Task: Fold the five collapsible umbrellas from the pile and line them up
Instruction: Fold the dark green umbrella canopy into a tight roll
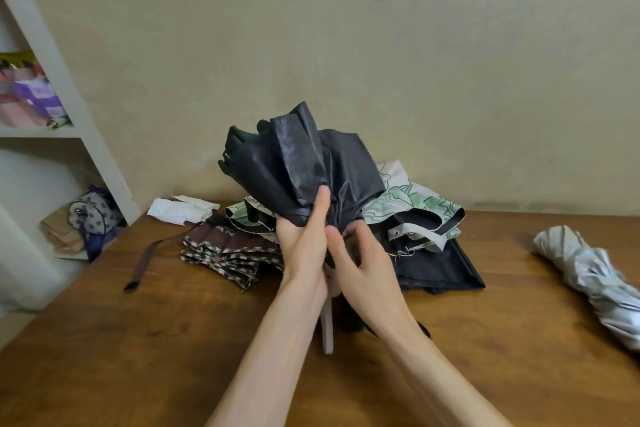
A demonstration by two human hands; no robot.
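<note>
Holding the black umbrella (298, 166) up over the wooden table (138, 340), right in front of the pile. Wrapping the left hand (303, 239) round the gathered canopy, thumb laid straight up along the fabric, other fingers curled behind and mostly out of sight. Pinching folds of black cloth near the shaft with the right hand (367, 263), fingers bent, thumb touching the left hand. Dangling between the wrists: a pale strap (327, 322).

Behind the hands, heaped on the table: 3 more. A brown patterned umbrella (225, 250) on the left, trailing a brown strap (145, 260); a green-and-white floral umbrella (415, 204) on top at the back; a dark flat umbrella (440, 263) underneath.

Well apart on the right, lying alone: 1 silver umbrella (595, 281), twisted into a bundle. Near the wall, beside the pile: a crumpled white sheet (180, 210). Far left: white shelves (83, 135) and a spotted bag (93, 211) down low.
</note>
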